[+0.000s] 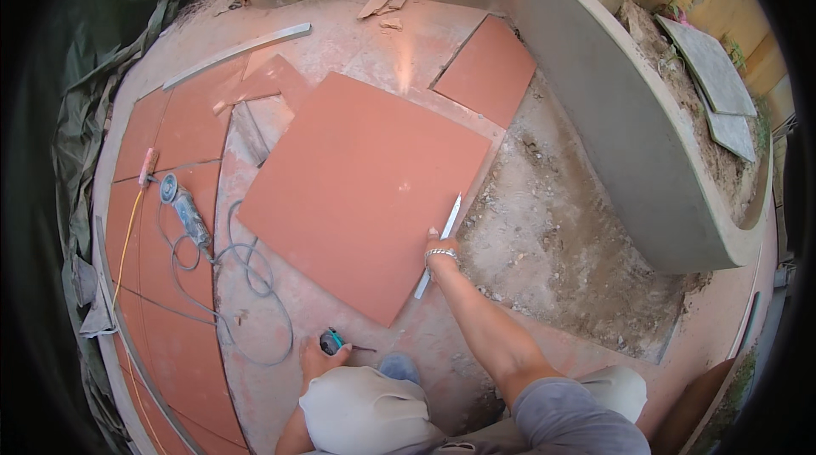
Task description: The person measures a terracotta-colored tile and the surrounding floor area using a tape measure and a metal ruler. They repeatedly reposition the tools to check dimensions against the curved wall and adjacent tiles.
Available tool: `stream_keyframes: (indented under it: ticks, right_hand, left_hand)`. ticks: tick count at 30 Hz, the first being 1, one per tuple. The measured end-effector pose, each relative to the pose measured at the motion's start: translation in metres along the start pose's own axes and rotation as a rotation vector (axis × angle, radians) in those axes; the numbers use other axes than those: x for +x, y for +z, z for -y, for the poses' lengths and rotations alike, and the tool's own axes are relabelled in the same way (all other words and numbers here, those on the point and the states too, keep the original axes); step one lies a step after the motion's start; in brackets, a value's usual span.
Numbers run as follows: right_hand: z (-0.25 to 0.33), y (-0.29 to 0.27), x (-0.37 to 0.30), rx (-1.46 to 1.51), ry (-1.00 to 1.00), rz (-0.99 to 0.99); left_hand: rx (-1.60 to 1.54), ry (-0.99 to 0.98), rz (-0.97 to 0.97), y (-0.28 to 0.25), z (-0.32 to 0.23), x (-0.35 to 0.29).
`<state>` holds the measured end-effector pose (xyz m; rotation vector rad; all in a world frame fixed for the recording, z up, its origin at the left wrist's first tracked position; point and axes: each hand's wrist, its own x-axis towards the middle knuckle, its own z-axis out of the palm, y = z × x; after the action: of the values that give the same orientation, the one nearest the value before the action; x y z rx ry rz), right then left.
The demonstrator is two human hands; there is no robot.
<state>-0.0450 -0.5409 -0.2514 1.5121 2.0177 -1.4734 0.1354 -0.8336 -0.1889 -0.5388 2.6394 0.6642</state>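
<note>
A large square terracotta-red tile (365,200) lies at an angle in the middle of the ground. At its right edge, my right hand (441,246) is closed around a short, silvery metal bar (453,215), which sticks out above and below my fist. My left hand (316,360), low and beside my left knee, grips a dark and teal tape measure (332,340). A thin dark strip shows just to the right of the tape measure. I wear a bracelet on my right wrist.
At left, an angle grinder (189,215) with a looped grey cable (270,285) rests on laid red tiles (170,310). A long metal bar (238,56) lies beyond. Rough gravelly dirt (561,243) and a curved grey planter wall (629,115) are on the right.
</note>
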Motion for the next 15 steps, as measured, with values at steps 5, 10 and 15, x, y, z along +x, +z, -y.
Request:
stream_keyframes:
  ticks: [5,10,15]
  right_hand:
    - [-0.012,0.010,-0.009,-0.016,-0.049,-0.029]
    - [-0.022,-0.010,0.015,-0.069,-0.081,0.320]
    - [-0.003,-0.041,0.015,-0.425,-0.240,0.462]
  left_hand:
    - [-0.217,0.145,-0.066,-0.019,-0.025,0.002]
    - [-0.430,0.238,-0.002,-0.033,-0.058,0.013]
    - [-0.855,0.217,0.305,-0.048,-0.091,0.021]
